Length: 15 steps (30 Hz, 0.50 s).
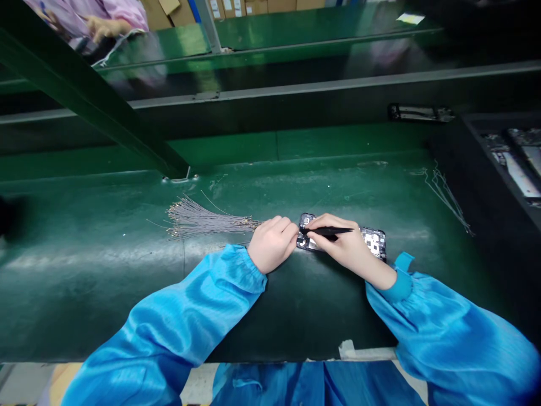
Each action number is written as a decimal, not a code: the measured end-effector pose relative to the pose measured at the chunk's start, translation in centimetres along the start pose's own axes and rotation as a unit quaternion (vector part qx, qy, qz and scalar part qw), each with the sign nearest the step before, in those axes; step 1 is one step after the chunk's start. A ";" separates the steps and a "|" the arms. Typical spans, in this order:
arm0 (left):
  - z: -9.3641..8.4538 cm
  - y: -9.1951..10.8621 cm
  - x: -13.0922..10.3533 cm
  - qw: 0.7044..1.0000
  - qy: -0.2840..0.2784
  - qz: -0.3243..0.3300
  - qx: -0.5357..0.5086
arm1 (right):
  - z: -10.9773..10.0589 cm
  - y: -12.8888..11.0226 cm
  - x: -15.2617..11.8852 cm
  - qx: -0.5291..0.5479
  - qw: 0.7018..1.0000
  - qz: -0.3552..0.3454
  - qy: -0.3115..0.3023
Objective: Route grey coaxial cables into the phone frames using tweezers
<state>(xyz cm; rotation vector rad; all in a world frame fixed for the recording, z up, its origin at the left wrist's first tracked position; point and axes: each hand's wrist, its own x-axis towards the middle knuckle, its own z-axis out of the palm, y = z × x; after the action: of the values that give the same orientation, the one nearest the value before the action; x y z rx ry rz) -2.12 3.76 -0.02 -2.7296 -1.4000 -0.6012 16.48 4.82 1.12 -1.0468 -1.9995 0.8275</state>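
An opened phone [374, 242] lies on the green bench with its inner boards showing. My left hand [274, 243] is closed, its curled fingers at the phone's left end; the fingertips are partly hidden. Pinched in my right hand [344, 248] are slim black tweezers [333, 230], their tip over the left part of the phone. That hand covers the phone's middle. Left of my left hand, a fanned bundle of thin grey cables [207, 219] with gold-coloured ends lies on the bench, its right end reaching my knuckles.
A black tray [477, 169] with several opened phones stands at the right. A few loose cables [448, 197] lie beside it, and another phone frame [420, 113] sits behind. A green post [127, 124] slants down at the left. Across the bench are a co-worker's hands [105, 27].
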 end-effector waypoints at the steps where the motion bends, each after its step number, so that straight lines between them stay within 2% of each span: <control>1: 0.0 0.0 0.0 1.000 -0.002 -0.001 -0.001 | 0.0 -0.2 -0.1 -0.010 1.000 -0.024 -0.005; 5: 0.1 0.2 0.0 1.000 -0.017 -0.004 -0.007 | 0.3 -0.7 -0.2 -0.051 0.994 -0.090 -0.024; 8: 0.0 0.1 0.1 0.999 -0.032 -0.008 -0.012 | 0.7 -1.1 0.0 -0.070 0.992 -0.106 -0.025; 12: -1.1 -1.2 0.1 0.998 -0.063 -0.013 -0.027 | -0.6 -0.7 -0.2 -0.045 0.998 -0.043 0.009; 15: -2.1 -2.1 0.1 0.994 -0.096 0.042 -0.031 | -3.6 0.8 -1.8 -0.093 0.988 0.036 0.118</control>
<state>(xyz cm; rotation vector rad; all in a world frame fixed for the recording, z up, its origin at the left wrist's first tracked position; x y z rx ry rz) -4.45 4.70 1.56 -2.9479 -1.3127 -0.3939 20.50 4.36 1.92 -1.2681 -1.8717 0.5320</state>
